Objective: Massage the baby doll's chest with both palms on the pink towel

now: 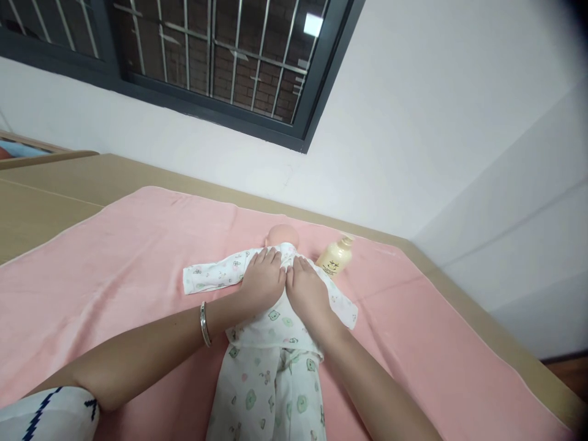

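Observation:
A baby doll (274,315) in a white shirt and trousers with small green and pink prints lies stretched out, its arms spread to the sides. The doll's bald head (283,234) points toward the wall; no face shows. My left hand (264,278) rests flat on the left of the doll's upper body, fingers stretched toward the head. Beside it, my right hand (307,291) lies flat on the other side. The two thumbs are close together at the middle. A silver bangle (205,324) circles my left wrist.
Right of the doll, a pale yellow pump bottle (337,255) stands near its sleeve. A pink cloth (133,257) covers most of the wooden table (50,190). Behind are a white wall (386,141) and a dark-framed window (301,131) with metal bars.

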Tool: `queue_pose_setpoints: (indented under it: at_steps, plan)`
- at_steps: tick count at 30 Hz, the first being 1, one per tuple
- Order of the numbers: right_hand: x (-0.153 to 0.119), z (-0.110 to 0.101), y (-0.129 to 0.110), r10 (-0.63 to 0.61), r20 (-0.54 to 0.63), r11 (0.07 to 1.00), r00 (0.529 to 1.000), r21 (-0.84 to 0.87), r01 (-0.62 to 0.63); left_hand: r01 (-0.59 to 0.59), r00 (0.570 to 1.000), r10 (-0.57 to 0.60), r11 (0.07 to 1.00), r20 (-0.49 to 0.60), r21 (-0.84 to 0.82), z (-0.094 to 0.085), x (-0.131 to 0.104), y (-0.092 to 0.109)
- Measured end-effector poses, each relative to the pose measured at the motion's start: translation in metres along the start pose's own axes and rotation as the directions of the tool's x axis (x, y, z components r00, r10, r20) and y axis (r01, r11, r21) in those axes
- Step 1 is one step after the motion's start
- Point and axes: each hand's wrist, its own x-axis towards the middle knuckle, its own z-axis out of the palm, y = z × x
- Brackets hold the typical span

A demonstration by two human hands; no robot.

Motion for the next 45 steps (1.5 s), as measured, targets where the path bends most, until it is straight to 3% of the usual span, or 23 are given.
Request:
queue_pose_setpoints:
  at_steps: [6,14,17,21,26,29,33,37,45]
  plan:
    - [-0.025,0.005,-0.019,-0.084,-0.031,0.982,0.996,-0.17,0.078,0.056,0.995,-0.053,0.997,0.079,-0.044,-0.005,0.021,-0.009]
    - [0.01,-0.003,0.007,-0.037,0.002,0.997,0.999,0.061,0.036,-0.008,1.0,0.008,1.0,-0.01,0.024,-0.004,-0.006,0.012]
    - [-0.001,0.002,-0.002,-0.025,-0.013,0.999,1.0,0.044,0.026,-0.02,0.999,0.022,0.999,0.049,-0.035,-0.008,0.005,0.003]
    - [-0.021,0.006,-0.016,-0.131,0.006,0.991,0.991,0.041,0.13,0.028,0.996,-0.018,0.994,0.093,-0.102,-0.008,0.02,-0.013]
    - [-0.002,0.001,0.003,-0.11,0.013,0.975,0.994,0.194,0.106,-0.01,1.0,0.01,0.998,-0.006,-0.054,0.0,0.002,-0.002]
    - [0.009,0.002,0.011,-0.096,0.013,0.967,0.995,0.238,0.09,-0.033,0.999,0.032,0.999,-0.013,-0.043,0.0,-0.008,0.006]
    - [-0.005,0.007,-0.002,-0.07,0.0,0.987,0.998,0.144,0.069,-0.028,0.998,0.033,0.992,0.047,-0.119,-0.007,0.002,-0.002]
    - [-0.019,0.007,-0.013,-0.131,0.029,0.989,0.991,0.073,0.129,0.013,0.996,0.004,0.981,0.088,-0.196,-0.006,0.016,-0.016]
    - [0.007,0.011,0.014,-0.087,-0.001,0.967,0.996,0.239,0.085,0.024,0.999,-0.018,0.985,0.039,-0.173,0.005,0.01,-0.012]
